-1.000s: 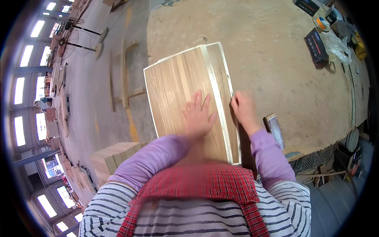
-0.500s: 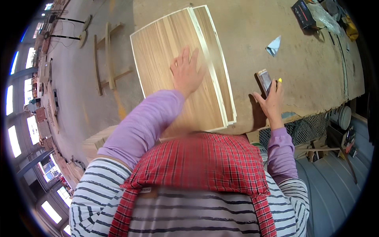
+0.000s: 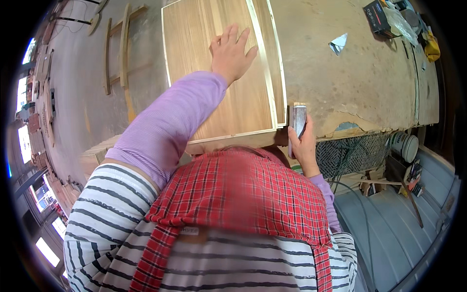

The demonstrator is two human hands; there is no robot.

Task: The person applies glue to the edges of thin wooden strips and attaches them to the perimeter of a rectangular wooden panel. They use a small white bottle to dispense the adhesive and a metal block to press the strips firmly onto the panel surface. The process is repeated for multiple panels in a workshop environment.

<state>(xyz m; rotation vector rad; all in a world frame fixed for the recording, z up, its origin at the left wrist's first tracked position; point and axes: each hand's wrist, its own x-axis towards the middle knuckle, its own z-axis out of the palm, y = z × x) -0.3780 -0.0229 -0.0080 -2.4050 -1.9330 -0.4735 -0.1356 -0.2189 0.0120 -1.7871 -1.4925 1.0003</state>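
Observation:
My left hand [image 3: 232, 54] lies flat with spread fingers on a wooden panel [image 3: 194, 41] with striped grain and pale edges. A second panel [image 3: 273, 53] shows from beneath its right side. My right hand [image 3: 306, 148] grips a sanding block [image 3: 298, 120], a narrow wooden block with a worn grey face, thumb on its left side and fingers on its right. The block stands just right of the panels' near right corner, at the table's front edge. Whether it touches the panels I cannot tell.
The brown tabletop [image 3: 321, 80] has a torn near edge. A folded grey-white piece [image 3: 338, 44] lies on it, with a dark box [image 3: 378, 19] and plastic bag [image 3: 403, 24] at far right. A wooden frame [image 3: 123, 46] stands left; a white bucket [image 3: 404, 145] sits below right.
My right hand has brought the sanding block left and nearer, from the open tabletop to beside the panels' corner. My left hand stays flat on the panel. The view has shifted.

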